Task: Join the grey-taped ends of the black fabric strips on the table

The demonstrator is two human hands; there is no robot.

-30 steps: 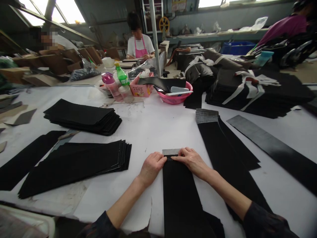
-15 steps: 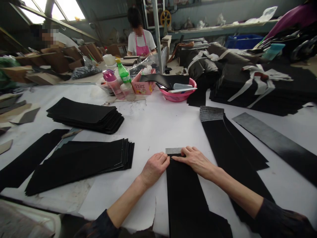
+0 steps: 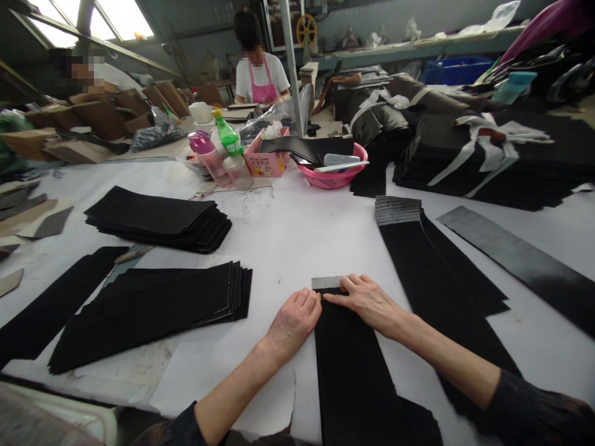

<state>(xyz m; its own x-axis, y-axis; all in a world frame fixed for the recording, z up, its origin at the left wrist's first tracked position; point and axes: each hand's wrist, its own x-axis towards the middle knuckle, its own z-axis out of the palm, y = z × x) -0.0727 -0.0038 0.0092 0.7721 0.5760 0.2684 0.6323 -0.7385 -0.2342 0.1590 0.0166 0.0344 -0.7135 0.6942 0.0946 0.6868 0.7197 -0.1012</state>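
Observation:
In front of me a long black panel (image 3: pixel 351 365) lies on the table, with a grey strip (image 3: pixel 325 282) across its far end. My left hand (image 3: pixel 295 317) pinches the panel's left edge just below that strip, fingers held together. From the right, my right hand (image 3: pixel 367 303) grips the same end, its thumb reaching to the left fingertips and its fingers bent over the strip's right part. The fingertips hide whatever lies between them. To the right is a row of overlapping black panels (image 3: pixel 427 272) with grey ends.
Two stacks of black pieces, a far stack (image 3: pixel 153 214) and a near stack (image 3: pixel 158 310), lie left. A pink basin (image 3: pixel 325 179), green bottle (image 3: pixel 227 133) and pink box (image 3: pixel 264 164) stand farther back. A tied black bundle (image 3: pixel 493 161) is at right. A co-worker (image 3: pixel 260 77) sits beyond.
The view has shifted slightly. Both hands stay at the panel's far end, and slightly more of the grey strip shows beside the right fingers.

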